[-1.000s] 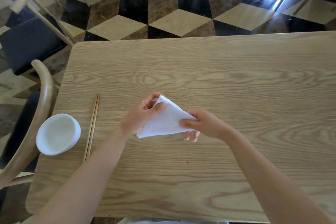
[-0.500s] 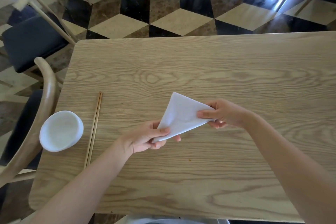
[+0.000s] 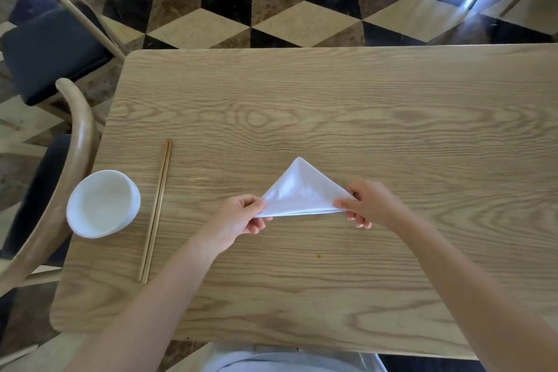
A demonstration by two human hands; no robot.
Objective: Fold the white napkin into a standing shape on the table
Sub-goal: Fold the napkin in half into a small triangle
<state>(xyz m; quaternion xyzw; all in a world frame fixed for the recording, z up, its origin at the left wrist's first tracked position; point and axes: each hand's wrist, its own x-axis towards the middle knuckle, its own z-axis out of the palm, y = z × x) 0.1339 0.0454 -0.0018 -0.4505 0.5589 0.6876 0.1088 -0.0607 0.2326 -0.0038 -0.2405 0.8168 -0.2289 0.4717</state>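
Observation:
The white napkin (image 3: 299, 192) is folded into a triangle, its apex pointing away from me and its long edge facing me. It is held over the middle of the wooden table (image 3: 332, 106). My left hand (image 3: 238, 219) pinches the triangle's left corner between thumb and fingers. My right hand (image 3: 370, 204) pinches the right corner the same way. I cannot tell whether the napkin touches the tabletop.
A white bowl (image 3: 102, 204) stands near the table's left edge, with a pair of wooden chopsticks (image 3: 155, 211) lying beside it. A curved wooden chair back (image 3: 71, 166) is close on the left. More chairs stand on the chequered floor beyond.
The napkin has turned so its long edge now runs level toward me. My left hand moved from the napkin's top to its lower left corner, and my right hand holds the right corner.

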